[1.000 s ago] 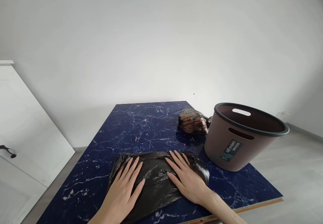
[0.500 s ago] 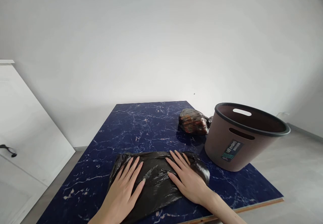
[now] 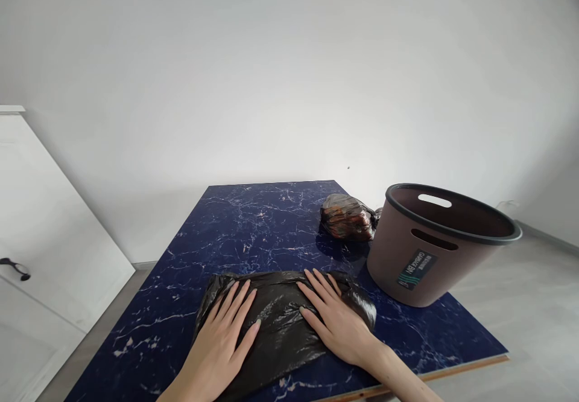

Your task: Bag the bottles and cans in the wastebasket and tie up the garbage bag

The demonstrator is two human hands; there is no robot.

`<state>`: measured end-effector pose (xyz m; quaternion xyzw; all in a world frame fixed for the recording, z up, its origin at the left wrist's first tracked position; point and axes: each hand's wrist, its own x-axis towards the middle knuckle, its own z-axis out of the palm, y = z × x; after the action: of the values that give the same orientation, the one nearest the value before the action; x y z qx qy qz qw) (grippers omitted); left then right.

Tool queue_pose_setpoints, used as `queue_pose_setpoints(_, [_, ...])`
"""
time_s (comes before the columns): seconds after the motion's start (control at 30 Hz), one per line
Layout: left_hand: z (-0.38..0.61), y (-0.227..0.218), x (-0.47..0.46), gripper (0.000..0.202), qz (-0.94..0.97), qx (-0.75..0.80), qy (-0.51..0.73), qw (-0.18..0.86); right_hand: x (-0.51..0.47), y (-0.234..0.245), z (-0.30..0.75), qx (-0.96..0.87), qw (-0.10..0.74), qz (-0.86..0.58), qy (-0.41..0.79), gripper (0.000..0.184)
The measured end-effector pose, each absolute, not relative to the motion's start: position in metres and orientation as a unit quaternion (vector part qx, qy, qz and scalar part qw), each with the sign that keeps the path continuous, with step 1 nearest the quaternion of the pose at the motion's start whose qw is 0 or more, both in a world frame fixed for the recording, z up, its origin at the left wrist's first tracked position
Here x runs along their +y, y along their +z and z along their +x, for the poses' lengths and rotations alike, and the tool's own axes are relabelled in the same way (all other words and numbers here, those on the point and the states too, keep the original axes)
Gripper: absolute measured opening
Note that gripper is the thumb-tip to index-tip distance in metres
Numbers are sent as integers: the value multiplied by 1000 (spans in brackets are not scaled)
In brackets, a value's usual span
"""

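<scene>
Black, creased plastic bag (image 3: 280, 326) lies on the blue, white-veined tabletop (image 3: 253, 233) under your left hand (image 3: 217, 344) and right hand (image 3: 338, 322). Your fingers are spread, gripping nothing. Step in hand appears to be smoothing; shifting it would next call for pinching an edge.

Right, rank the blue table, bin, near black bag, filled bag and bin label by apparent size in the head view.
1. Blue table
2. Bin and near black bag: too close to rank, the bag being partly covered
3. Filled bag
4. Bin label
</scene>
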<state>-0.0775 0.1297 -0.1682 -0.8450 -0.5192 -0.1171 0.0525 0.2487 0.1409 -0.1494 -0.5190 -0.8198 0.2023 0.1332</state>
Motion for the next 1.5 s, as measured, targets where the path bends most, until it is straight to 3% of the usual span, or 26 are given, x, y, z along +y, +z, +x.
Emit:
queue_pose_setpoints(0.57, [-75,-163,126,75,-843,-524,-108,53,140,-148,248,-806,158,-518,239,69])
queue_pose_setpoints(0.73, [-79,-148,128,65,-836,-517,-172,68,135,-139,254,-768,265,-512,278,65])
queue_pose_setpoints(0.8, [-86,-141,136,60,-809,-537,-212,104,135,-131,262,-754,330,-516,238,57])
queue_pose_setpoints(0.87, [-95,-135,145,69,-772,-571,-237,147,138,-125,273,-751,360,-531,153,50])
queue_pose_setpoints(0.97, [-107,-128,154,75,-744,-598,-247,169,144,-124,292,-759,323,-564,41,40])
queue_pose_setpoints(1.13, [-110,-113,152,59,-761,-577,-265,132,146,-129,312,-778,262,-570,17,3])
queue_pose_setpoints(1.23, [-108,-111,152,59,-740,-598,-287,114,138,-122,313,-788,317,-527,3,11])
queue_pose_setpoints(1.37, [-111,-118,157,82,-719,-629,-280,93,117,-101,308,-814,419,-400,-32,11])
queue_pose_setpoints(1.5, [-111,-114,153,73,-751,-599,-269,71,90,-84,307,-811,470,-338,-87,25])
